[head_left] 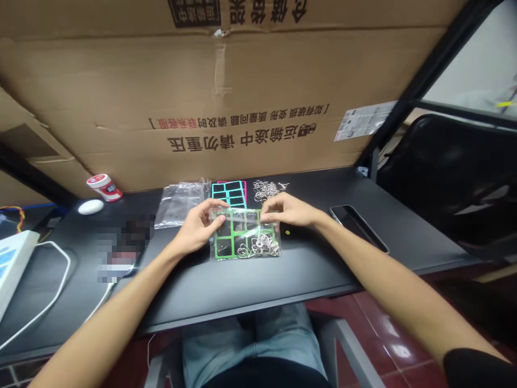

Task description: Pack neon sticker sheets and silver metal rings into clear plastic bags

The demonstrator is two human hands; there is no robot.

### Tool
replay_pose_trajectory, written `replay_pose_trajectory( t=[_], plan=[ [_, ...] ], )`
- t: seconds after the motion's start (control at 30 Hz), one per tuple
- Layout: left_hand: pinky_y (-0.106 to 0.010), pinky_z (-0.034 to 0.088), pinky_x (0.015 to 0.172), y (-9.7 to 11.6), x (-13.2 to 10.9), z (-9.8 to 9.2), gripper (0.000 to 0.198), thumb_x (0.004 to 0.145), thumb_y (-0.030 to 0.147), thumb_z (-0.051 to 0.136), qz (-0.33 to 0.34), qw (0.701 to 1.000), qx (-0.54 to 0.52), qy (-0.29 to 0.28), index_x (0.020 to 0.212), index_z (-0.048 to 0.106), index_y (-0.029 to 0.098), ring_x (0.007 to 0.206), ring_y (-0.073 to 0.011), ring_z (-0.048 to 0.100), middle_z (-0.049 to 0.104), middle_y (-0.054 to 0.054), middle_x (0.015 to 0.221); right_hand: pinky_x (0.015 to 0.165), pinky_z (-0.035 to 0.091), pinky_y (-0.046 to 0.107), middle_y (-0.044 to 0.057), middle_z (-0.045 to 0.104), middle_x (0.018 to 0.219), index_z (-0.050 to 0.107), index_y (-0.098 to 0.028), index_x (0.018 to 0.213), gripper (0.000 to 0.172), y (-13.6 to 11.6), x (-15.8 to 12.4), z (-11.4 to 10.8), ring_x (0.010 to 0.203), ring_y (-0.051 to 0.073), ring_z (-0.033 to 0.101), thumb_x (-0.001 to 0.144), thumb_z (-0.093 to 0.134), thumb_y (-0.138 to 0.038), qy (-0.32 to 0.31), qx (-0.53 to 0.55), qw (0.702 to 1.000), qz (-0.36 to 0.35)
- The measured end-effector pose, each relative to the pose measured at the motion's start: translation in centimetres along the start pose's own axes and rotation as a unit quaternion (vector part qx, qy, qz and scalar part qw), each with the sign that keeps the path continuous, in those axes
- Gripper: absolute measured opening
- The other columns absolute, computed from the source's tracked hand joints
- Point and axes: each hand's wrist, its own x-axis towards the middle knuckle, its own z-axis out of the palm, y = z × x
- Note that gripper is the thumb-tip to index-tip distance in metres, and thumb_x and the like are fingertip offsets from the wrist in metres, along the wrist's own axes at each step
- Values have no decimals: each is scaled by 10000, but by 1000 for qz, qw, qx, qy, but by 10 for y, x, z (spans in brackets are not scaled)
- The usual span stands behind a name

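My left hand (197, 229) and right hand (288, 211) pinch the top edge of a clear plastic bag (245, 234), fingers half curled. Inside it are a green frame (224, 245) and silver rings (258, 245). It lies on the black desk (250, 291), well back from the front edge. The cardboard carton (226, 81) reads 运输途中 请勿重压, upside down (a blurred patch (125, 248) hides whatever lies to my left).

A cardboard carton (226, 75) stands behind the desk, printed with Chinese characters; a black desk (250, 299) spans the view; a black chair (444, 172) stands to its right; a black metal frame (440, 54) rises beside the carton; red floor tiles (388, 334) lie below; a pale wall (472, 59) shows at upper right.
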Motion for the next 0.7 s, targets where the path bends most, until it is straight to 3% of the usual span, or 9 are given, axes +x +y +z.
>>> replay_pose_trajectory(
  t=[0.1, 0.2, 0.27, 0.37, 0.47, 0.53, 0.6, 0.7],
  plan=[
    [-325, 621, 807, 0, -2, 7, 489, 1024, 406, 768, -21, 998, -53, -18, 1452, 608, 231, 977, -195, 727, 752, -84, 1177, 595, 625, 268, 64, 823, 1128, 859, -242, 1251, 368, -13, 0, 1, 788, 172, 749, 956, 852, -461, -35, -54, 998, -13],
    [-360, 645, 903, -1, -3, 11, 557, 1038, 406, 755, -30, 996, -83, -13, 1517, 513, 257, 1041, -194, 731, 731, -77, 1199, 791, 664, 337, 68, 851, 1159, 878, -247, 1259, 365, -26, -8, -15, 914, 217, 787, 944, 857, -430, -29, -108, 993, -29],
    [-404, 658, 963, 0, -3, 11, 582, 1039, 414, 749, -37, 993, -112, -1, 1525, 467, 263, 1081, -202, 745, 724, -91, 1260, 953, 654, 403, 91, 857, 1228, 895, -228, 1241, 412, -32, -23, -37, 1074, 284, 799, 885, 916, -436, 28, -133, 990, -35],
    [-420, 670, 955, 4, -1, 11, 562, 1034, 427, 748, -51, 991, -126, 18, 1487, 469, 248, 1059, -203, 764, 725, -116, 1302, 902, 663, 434, 125, 849, 1259, 899, -221, 1233, 443, -29, -55, -79, 1046, 312, 798, 857, 943, -450, 180, -131, 975, 12],
    [-397, 668, 891, 8, -1, 11, 457, 1027, 447, 736, -53, 993, -105, 30, 1372, 545, 216, 935, -190, 772, 758, -101, 1182, 753, 660, 403, 185, 833, 1259, 877, -194, 1279, 459, -6, -85, -118, 898, 260, 783, 864, 927, -383, 327, -129, 933, 80],
    [-372, 651, 828, 8, -2, 11, 364, 1037, 456, 707, -50, 997, -60, 22, 1276, 594, 207, 842, -181, 762, 772, -77, 1072, 765, 667, 396, 210, 825, 1232, 855, -163, 1278, 421, 18, -96, -133, 876, 244, 790, 881, 884, -301, 406, -115, 901, 100],
    [-337, 607, 763, 8, -5, 10, 262, 1053, 432, 668, -34, 999, 27, 7, 1195, 629, 215, 763, -171, 732, 775, -43, 959, 781, 674, 408, 216, 824, 1137, 833, -142, 1255, 347, 42, -99, -140, 842, 246, 795, 926, 806, -249, 435, -114, 884, 126],
    [-307, 502, 683, 6, -7, 4, 144, 1055, 371, 622, 7, 981, 195, -11, 1080, 671, 239, 652, -161, 658, 740, 8, 786, 783, 672, 427, 220, 826, 1056, 829, -118, 1223, 328, 67, -93, -139, 788, 261, 786, 925, 794, -249, 424, -137, 882, 154]
  ],
)
